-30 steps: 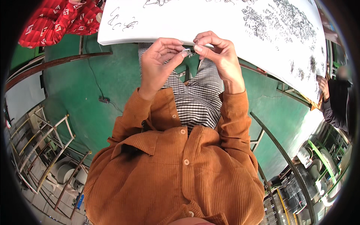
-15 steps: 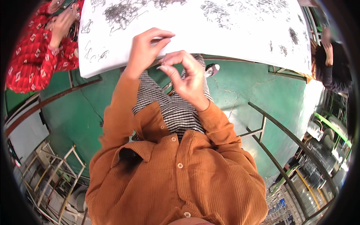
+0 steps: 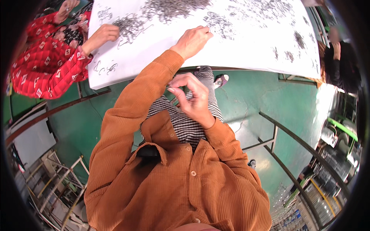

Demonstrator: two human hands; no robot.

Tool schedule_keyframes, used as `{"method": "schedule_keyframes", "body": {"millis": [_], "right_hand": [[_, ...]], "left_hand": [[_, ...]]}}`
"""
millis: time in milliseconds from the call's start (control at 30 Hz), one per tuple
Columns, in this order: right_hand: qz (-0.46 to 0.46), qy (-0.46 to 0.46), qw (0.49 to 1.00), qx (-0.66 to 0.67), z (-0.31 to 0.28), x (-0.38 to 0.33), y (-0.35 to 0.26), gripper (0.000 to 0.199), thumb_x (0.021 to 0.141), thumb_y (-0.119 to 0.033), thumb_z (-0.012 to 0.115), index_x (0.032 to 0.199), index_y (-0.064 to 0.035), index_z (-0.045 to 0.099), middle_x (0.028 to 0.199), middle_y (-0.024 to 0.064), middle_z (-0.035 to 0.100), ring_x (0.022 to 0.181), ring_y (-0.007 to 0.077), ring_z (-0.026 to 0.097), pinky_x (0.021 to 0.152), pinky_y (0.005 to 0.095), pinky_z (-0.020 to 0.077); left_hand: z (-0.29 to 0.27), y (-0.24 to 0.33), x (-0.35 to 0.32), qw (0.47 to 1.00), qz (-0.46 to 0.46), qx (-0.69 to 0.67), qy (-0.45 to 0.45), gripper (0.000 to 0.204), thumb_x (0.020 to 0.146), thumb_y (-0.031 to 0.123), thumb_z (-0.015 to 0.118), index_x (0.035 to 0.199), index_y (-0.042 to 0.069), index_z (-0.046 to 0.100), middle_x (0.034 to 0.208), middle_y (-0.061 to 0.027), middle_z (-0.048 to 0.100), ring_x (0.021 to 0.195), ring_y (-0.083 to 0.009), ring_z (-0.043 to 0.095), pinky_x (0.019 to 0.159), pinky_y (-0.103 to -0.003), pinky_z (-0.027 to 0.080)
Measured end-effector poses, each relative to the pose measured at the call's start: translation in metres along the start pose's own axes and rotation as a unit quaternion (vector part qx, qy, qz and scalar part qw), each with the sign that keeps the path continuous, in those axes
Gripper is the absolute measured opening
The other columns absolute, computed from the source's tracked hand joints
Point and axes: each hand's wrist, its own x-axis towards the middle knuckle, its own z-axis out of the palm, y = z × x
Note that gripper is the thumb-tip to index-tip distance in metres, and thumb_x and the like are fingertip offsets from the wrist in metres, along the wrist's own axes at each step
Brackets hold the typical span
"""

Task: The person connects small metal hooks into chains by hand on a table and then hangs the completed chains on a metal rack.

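My left hand [image 3: 192, 42] reaches out over the white-covered table [image 3: 246, 56], palm down. Its fingers are drawn together at the edge of a scattered heap of small dark pieces [image 3: 221, 26]; whatever lies between the fingertips is too small to name. Closer to me, in front of the table edge and above my lap, my right hand [image 3: 195, 97] is curled with thumb and forefinger pinched. A tiny thing seems to show at those fingertips, but I cannot make it out. Beyond my left hand lies a large pile of dark, thin, curved pieces [image 3: 175, 9].
At the left, a person in a red patterned sleeve [image 3: 54, 73] has a hand [image 3: 105, 35] at another dark heap [image 3: 130, 29]. Another person's dark sleeve [image 3: 341, 73] shows at the far right. A metal frame [image 3: 298, 142] stands on the green floor [image 3: 254, 92] to my right.
My left hand has moved from beside the right hand out and rightward onto the table. My right hand stays pinched near my lap. The red-sleeved person's hand has reached the left heap.
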Motion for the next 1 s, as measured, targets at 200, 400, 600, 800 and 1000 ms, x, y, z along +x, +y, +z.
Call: {"method": "schedule_keyframes", "body": {"millis": [200,400,600,800,1000], "right_hand": [[0.022,-0.041,0.999,-0.007,0.006,-0.001,0.009,0.01,0.078,0.005,0.07,0.083,0.0006,0.062,0.084,0.0108,0.065,0.079,0.0209,0.064,0.072,0.03,0.0503],[0.038,-0.042,0.998,0.003,0.017,0.008,0.018,0.011,0.078,0.003,0.071,0.082,-0.0008,0.061,0.082,0.0098,0.065,0.075,0.0204,0.064,0.069,0.0298,0.0503],[0.061,-0.059,0.996,-0.024,0.03,0.019,0.02,0.006,0.081,0.001,0.07,0.083,0.0006,0.065,0.079,0.0065,0.066,0.075,0.0153,0.063,0.072,0.0263,0.049],[0.054,-0.077,0.995,-0.021,0.042,0.023,0.026,0.008,0.079,-0.001,0.072,0.083,-0.0014,0.065,0.079,0.0087,0.065,0.071,0.0195,0.064,0.065,0.0282,0.0496],[0.064,-0.099,0.992,-0.034,0.046,0.021,0.035,0.008,0.08,-0.004,0.072,0.084,-0.0017,0.065,0.081,0.0087,0.066,0.072,0.0199,0.065,0.066,0.0293,0.0503]], "left_hand": [[-0.041,-0.034,-0.075,0.969,-0.153,-0.169,0.092,0.014,0.078,0.001,0.063,0.086,0.005,0.074,0.095,-0.0063,0.069,0.08,-0.02,0.066,0.074,-0.029,0.054],[-0.089,-0.036,-0.139,0.799,-0.406,-0.436,0.083,0.02,0.086,0.003,0.062,0.102,0.0,0.071,0.1,-0.0092,0.07,0.091,-0.0121,0.065,0.082,-0.024,0.052],[-0.128,0.016,-0.158,0.768,-0.376,-0.496,0.152,0.017,0.083,-0.005,0.063,0.1,-0.006,0.066,0.095,-0.0091,0.069,0.087,-0.012,0.065,0.08,-0.026,0.055],[-0.148,0.043,-0.163,0.791,-0.411,-0.413,0.185,0.015,0.081,-0.007,0.065,0.097,-0.007,0.066,0.092,-0.0091,0.069,0.083,-0.0112,0.066,0.075,-0.024,0.056],[-0.149,0.045,-0.172,0.785,-0.403,-0.428,0.194,0.013,0.082,-0.006,0.065,0.095,-0.006,0.067,0.092,-0.0092,0.07,0.083,-0.0124,0.067,0.076,-0.025,0.056]]}}
